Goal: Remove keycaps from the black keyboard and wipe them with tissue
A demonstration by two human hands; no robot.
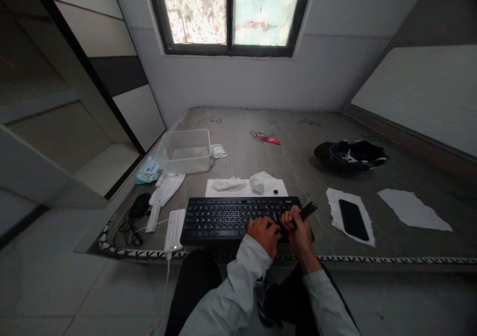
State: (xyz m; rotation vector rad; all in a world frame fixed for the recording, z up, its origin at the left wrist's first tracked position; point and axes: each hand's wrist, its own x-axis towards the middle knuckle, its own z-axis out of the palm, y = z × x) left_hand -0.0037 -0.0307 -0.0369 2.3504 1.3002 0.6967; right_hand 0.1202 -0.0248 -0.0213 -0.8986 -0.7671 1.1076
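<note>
A black keyboard lies near the front edge of the grey mat. My left hand is on its right half, fingers curled down by the keys; whatever lies under the fingertips is hidden. Beside it, my right hand is closed around a short black stick-like tool, one end of which sticks out up and to the right. The tool's lower end is hidden by the hands, so I cannot tell its kind. Behind the keyboard, a small black keycap-like piece and crumpled tissue rest on white paper.
At left are a clear plastic box, a white power strip with its cord and a black cable bundle. To the right, a phone lies on paper, with a black cap behind. A red packet is farther back.
</note>
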